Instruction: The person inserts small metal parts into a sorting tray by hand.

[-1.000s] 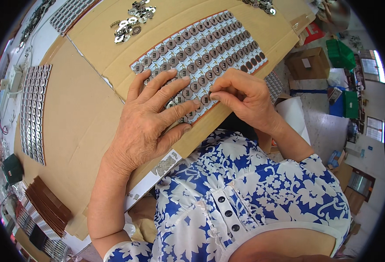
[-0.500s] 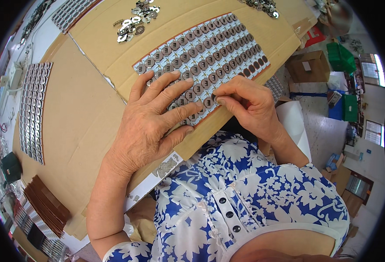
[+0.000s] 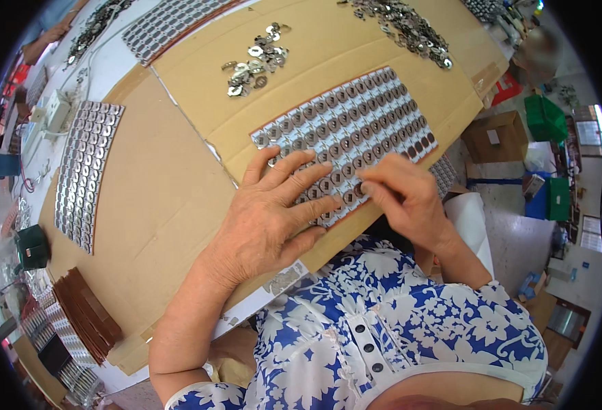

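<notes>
A light-blue panel (image 3: 376, 113) with a reddish-brown edge lies on cardboard, bearing rows of round grey-brown pieces. Several darker ovals (image 3: 420, 147) show at its right end. Fingers spread, my left hand (image 3: 267, 212) lies flat over the panel's left part, hiding some pieces. My right hand (image 3: 407, 198) is closed at the panel's near edge, thumb and forefinger pinched together. A dark round piece (image 3: 359, 190) sits on the panel right at those fingertips. Whatever is between them is hidden.
Loose metal pieces lie in a small pile (image 3: 258, 63) and a larger heap (image 3: 410, 31) beyond. Similar panels rest at left (image 3: 89, 174) and far left (image 3: 168, 31). Brown sheets (image 3: 86, 314) are stacked near left. Another person's hand (image 3: 56, 32) shows far left.
The whole view has shifted, so panel and hands appear lower and farther right. On the panel, both hands keep roughly the same places. The right fingers have turned slightly over the near edge.
</notes>
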A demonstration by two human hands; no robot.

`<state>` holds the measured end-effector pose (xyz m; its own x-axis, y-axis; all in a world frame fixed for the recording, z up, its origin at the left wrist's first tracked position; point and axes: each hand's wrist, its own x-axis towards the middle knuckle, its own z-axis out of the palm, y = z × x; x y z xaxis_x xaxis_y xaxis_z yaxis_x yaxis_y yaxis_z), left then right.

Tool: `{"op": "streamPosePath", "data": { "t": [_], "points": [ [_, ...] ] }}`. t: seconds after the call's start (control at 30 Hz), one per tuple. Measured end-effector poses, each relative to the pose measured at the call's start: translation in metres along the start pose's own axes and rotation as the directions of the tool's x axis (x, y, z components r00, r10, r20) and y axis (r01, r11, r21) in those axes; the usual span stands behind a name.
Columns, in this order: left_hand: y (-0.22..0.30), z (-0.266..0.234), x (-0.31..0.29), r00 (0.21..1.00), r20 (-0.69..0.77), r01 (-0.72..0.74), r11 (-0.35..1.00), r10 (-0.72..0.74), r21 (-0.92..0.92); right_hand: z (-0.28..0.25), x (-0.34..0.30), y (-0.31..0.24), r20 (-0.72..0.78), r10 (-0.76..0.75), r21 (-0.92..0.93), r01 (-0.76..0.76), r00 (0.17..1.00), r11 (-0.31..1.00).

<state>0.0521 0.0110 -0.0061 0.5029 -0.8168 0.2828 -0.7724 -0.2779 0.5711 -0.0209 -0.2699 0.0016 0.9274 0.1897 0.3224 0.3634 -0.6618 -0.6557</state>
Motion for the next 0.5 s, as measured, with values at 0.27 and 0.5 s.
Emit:
{"op": "streamPosePath", "data": {
  "t": [0.27,0.5],
  "points": [
    [0.004,-0.003,0.007,1.0,-0.022,-0.007,1.0,0.006,-0.027,0.025,0.161,0.067,0.006,-0.155,-0.158,0.154,0.988,0.975],
    [0.002,0.001,0.006,0.998,-0.051,-0.036,0.999,0.036,0.009,0.017,0.217,0.106,0.185,-0.319,-0.247,0.358,0.929,0.901]
  ]
}}
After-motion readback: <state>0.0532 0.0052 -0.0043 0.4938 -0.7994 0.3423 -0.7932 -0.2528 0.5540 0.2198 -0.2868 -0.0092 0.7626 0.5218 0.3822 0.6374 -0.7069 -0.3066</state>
